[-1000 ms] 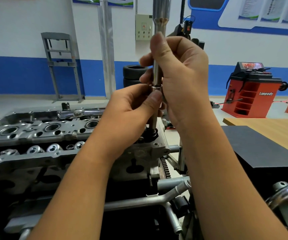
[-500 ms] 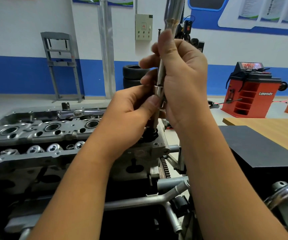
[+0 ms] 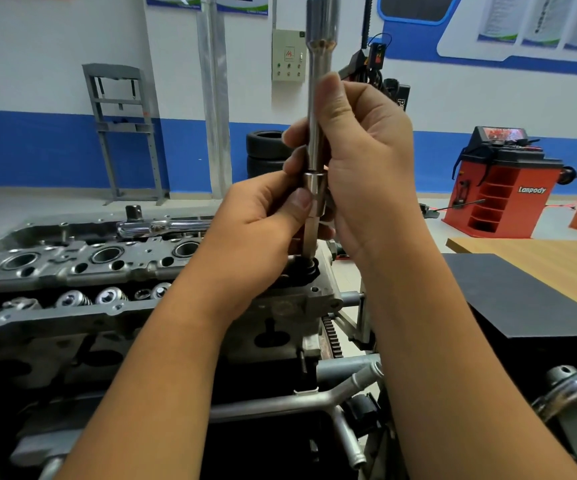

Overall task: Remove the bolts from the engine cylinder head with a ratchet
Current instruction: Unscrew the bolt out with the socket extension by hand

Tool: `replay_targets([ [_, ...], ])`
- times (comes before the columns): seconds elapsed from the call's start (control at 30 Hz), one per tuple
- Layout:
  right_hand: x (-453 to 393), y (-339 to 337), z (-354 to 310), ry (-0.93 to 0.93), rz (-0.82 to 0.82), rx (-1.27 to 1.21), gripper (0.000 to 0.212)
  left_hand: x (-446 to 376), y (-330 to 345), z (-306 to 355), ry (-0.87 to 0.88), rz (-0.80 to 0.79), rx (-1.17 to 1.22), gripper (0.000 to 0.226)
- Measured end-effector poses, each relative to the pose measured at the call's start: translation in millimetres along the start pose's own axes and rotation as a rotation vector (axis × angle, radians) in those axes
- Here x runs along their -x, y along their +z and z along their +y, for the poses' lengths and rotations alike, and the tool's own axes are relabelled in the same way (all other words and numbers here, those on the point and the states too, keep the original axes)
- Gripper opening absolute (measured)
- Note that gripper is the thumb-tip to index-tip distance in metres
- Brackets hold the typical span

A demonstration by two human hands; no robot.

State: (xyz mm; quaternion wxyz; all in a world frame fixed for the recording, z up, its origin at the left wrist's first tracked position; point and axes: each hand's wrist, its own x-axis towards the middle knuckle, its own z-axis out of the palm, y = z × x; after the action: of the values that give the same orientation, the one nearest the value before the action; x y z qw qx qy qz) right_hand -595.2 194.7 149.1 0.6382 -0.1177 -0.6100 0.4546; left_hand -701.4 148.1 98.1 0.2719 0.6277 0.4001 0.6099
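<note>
Rigid, smooth steel extension bar (image 3: 315,133) gripped mid-shaft by right hand (image 3: 366,161), socket (image 3: 314,195) pinched by left hand (image 3: 262,220); likely slippery.

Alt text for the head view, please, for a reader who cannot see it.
Two bare hands hold a long chrome extension bar upright over the near right end of an engine cylinder head: the right hand grips the shaft, the left hand pinches the socket below. A ratchet lies on the head behind.
</note>
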Motion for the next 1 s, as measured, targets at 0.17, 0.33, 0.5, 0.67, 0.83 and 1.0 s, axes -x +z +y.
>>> replay_targets([
  [0.17,0,-3,-3,0.045,-0.044,-0.026,0.026,1,1,1,0.033,0.151,-0.105,0.017],
  [0.33,3,-1,0,0.010,-0.032,-0.023,0.024,1,0,1,0.026,0.090,-0.081,0.027],
  [0.5,0,-3,3,0.044,-0.038,-0.033,0.038,0,0,-1,0.012,0.070,-0.026,0.029],
  [0.67,0,-3,3,-0.008,-0.031,0.025,0.020,-1,-1,0,-0.012,0.180,0.013,0.027],
  [0.83,0,6,9,-0.197,0.087,0.195,0.027,-6,9,-3,0.053,0.208,-0.169,0.034],
  [1.0,14,23,11,-0.311,0.223,0.135,0.021,-10,12,-5,0.076,0.265,-0.304,0.024],
])
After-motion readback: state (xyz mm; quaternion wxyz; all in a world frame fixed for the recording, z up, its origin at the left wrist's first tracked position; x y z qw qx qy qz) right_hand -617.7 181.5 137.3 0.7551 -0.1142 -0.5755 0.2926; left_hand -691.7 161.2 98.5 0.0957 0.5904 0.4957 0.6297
